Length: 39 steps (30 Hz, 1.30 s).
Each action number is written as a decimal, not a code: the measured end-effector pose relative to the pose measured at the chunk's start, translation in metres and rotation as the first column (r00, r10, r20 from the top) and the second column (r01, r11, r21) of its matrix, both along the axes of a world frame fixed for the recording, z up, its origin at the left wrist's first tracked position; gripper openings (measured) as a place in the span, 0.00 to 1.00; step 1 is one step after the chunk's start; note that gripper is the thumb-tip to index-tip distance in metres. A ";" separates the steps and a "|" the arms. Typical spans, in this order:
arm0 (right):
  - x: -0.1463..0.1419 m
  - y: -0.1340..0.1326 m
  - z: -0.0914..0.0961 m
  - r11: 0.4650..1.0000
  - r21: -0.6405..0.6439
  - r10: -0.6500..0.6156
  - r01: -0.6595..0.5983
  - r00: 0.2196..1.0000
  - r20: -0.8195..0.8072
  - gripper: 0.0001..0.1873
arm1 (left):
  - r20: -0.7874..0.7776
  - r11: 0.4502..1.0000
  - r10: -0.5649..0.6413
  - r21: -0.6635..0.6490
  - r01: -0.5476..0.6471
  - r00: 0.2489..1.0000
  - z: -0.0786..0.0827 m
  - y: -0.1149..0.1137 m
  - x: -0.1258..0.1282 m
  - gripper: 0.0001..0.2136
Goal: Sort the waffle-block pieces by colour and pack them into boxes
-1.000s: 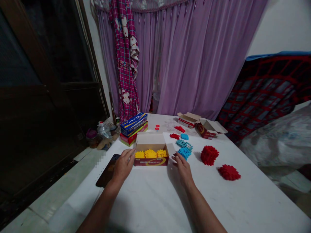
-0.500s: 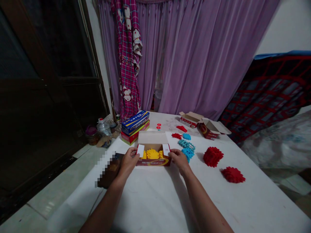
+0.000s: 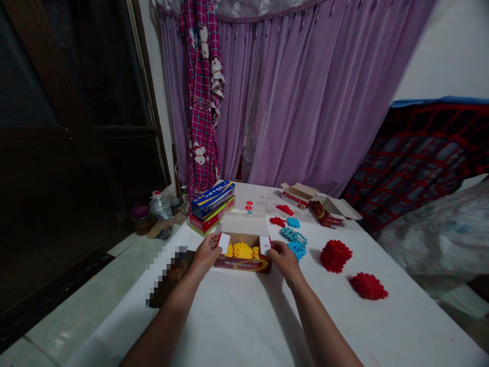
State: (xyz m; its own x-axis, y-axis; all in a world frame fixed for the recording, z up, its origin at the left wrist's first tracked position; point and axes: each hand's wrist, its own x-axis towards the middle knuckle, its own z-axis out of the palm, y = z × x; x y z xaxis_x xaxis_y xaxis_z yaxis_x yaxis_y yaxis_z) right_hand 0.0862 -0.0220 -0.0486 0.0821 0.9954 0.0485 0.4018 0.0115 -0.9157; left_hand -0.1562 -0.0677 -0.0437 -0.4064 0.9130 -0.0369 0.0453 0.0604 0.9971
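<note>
A small red cardboard box [image 3: 243,263] sits open on the white table [image 3: 244,321], with yellow toothed plastic pieces [image 3: 242,250] inside and its lid [image 3: 245,224] standing back. My left hand [image 3: 204,255] pinches the box's left side flap [image 3: 223,242], folded up. My right hand [image 3: 282,258] pinches the right side flap [image 3: 265,244] the same way. Both flaps stand over the box's ends.
Blue toothed pieces [image 3: 293,239] and two red clusters [image 3: 335,255] [image 3: 368,286] lie right of the box. Two more open red boxes [image 3: 321,204] stand farther back. Stacked blue and red boxes [image 3: 212,203] sit at the back left. A dark phone [image 3: 171,278] lies by my left wrist.
A second ago my hands rested beside the box with the flaps lying out flat. Both hands have since taken hold of the side flaps and folded them up and inward.
</note>
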 end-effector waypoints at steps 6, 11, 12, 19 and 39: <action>0.008 0.000 -0.004 0.998 -0.033 0.056 -0.059 0.995 -0.081 0.23 | -0.011 1.000 -0.006 -0.004 0.006 1.000 0.001 -0.009 -0.011 0.21; 0.019 0.018 0.002 0.999 -0.006 0.042 -0.043 0.997 -0.072 0.25 | -0.080 1.000 0.023 0.007 -0.022 0.997 0.007 -0.003 -0.021 0.20; 0.021 0.025 0.004 0.999 0.007 0.034 -0.034 0.998 -0.059 0.25 | -0.121 0.999 0.033 0.000 -0.033 0.992 0.009 0.001 -0.022 0.19; 0.023 0.082 0.017 0.995 0.100 -0.003 -0.007 0.995 0.100 0.17 | -0.536 0.998 0.050 0.004 -0.056 0.843 0.021 -0.002 -0.018 0.10; 0.006 0.093 0.066 0.913 0.356 0.065 -0.201 0.932 0.357 0.08 | -0.643 1.000 -0.006 -0.015 -0.005 0.766 0.022 -0.019 -0.007 0.10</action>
